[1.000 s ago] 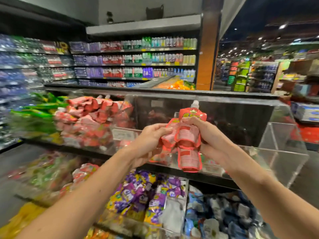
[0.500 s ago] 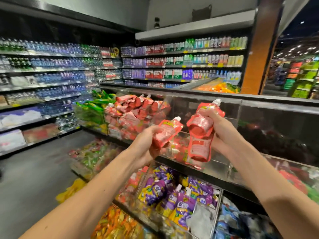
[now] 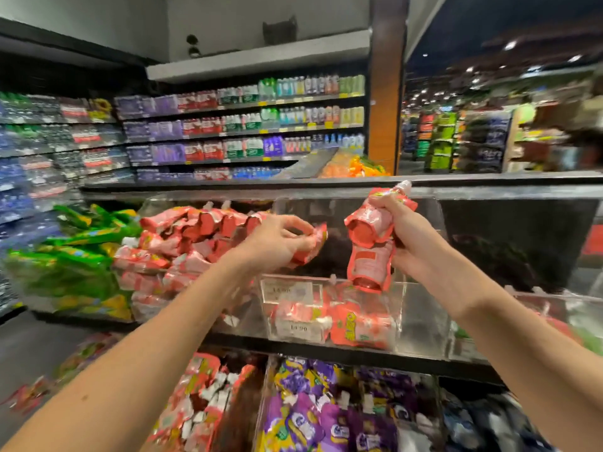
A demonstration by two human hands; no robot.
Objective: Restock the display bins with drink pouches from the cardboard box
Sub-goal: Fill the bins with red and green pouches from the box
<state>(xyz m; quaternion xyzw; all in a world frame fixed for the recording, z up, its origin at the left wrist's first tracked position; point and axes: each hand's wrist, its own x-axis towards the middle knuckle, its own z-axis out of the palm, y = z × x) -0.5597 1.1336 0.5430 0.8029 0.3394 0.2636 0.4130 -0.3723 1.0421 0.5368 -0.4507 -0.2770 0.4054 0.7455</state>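
Left hand (image 3: 277,244) pinches one red pouch (image 3: 311,244), right hand (image 3: 406,247) clutches spare pouches (image 3: 367,252), so mid-stocking I'd guess, next drop it in the clear bin (image 3: 421,314).

Only arms in shot here: left forearm (image 3: 163,337) and right forearm (image 3: 496,324) are bare, same with the left hand (image 3: 277,243) and right hand (image 3: 406,246). Left forearm's got a tiny dark spot (image 3: 85,397) lower down.

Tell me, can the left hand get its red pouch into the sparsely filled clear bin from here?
Probably yes. The left hand holds its pouch just above the open-topped bin, with nothing between; the right hand holds its own pouches off to the side.
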